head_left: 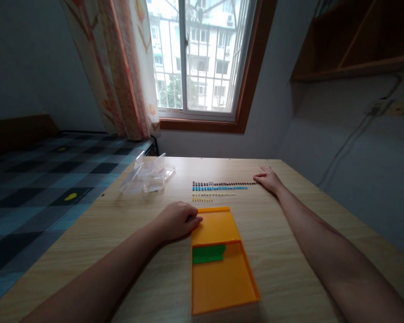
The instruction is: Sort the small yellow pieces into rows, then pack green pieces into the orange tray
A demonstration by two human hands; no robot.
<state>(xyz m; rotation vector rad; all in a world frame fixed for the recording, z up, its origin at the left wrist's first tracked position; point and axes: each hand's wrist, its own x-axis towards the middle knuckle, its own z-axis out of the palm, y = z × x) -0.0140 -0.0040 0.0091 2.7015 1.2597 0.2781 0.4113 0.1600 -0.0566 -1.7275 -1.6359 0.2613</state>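
Note:
An orange tray [222, 287] lies on the wooden table [121, 233] in front of me, with a green flat piece [208, 254] inside it near the divider. My left hand [177, 220] rests with curled fingers against the tray's upper left edge. Beyond the tray run rows of small pieces: a dark row [222, 183], a blue row [218, 188] and short yellow rows [208, 196]. My right hand [268, 179] lies at the right end of the dark row, fingertips touching it, fingers mostly flat.
Clear plastic boxes [147, 177] lie at the table's far left. A bed with a checked cover [37, 179] stands to the left. A window [202, 58] with a curtain [121, 67] is behind the table, a wooden shelf [357, 40] on the right wall.

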